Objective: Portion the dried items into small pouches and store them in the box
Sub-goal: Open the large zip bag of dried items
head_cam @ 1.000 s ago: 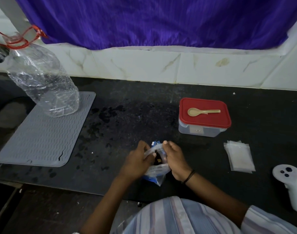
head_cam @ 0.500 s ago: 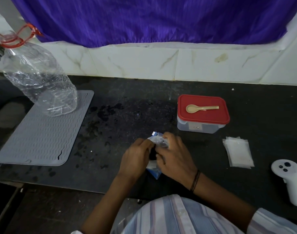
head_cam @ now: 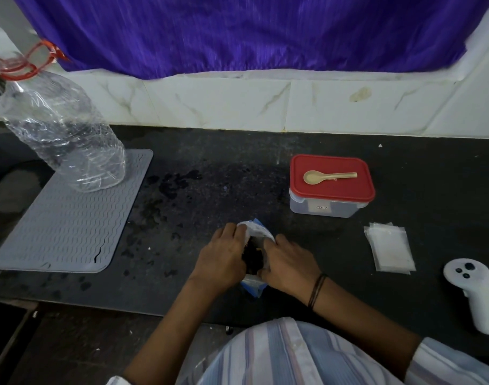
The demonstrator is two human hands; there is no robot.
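Here, both hands' curled fingers round the bag.

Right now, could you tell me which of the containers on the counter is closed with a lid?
The clear box with the red lid, carrying the spoon. The bottle stands capless; both hands hold the bag open.

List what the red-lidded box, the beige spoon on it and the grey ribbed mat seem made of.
Red-lidded box: likely plastic, with a translucent frosted body and a matte red lid with side clips. Beige spoon: probably smooth moulded plastic with a dull sheen. Grey ribbed mat: looks like matte silicone or rubber, with wavy ridges and rounded corners.
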